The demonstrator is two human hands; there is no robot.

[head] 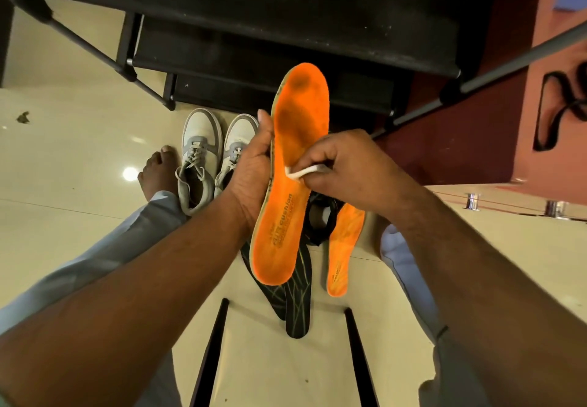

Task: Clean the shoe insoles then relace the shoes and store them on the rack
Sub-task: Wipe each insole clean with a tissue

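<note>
One orange insole (293, 165) is under cleaning: left hand (251, 168) grips its edge, right hand (346, 165) pinches a white wipe (301, 173) against it. Second insole (343, 247) lies on the floor. Shoes (216, 152) remain off the rack (254, 9); relacing judged outstanding.

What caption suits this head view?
Left hand holds an orange insole while the right hand wipes it with white cloth.

I hold one insole (293, 165) up in my left hand (251, 171), and my right hand (346, 165) presses a wipe (301, 173) onto its middle. Below it on the floor (79, 152) lie two more insoles (293, 298), overlapping, with another insole (343, 247) just right of them. The pair of shoes (206, 155) stands to the left (beside my bare foot (158, 171)), and the rack (270, 25) stands behind everything.
</note>
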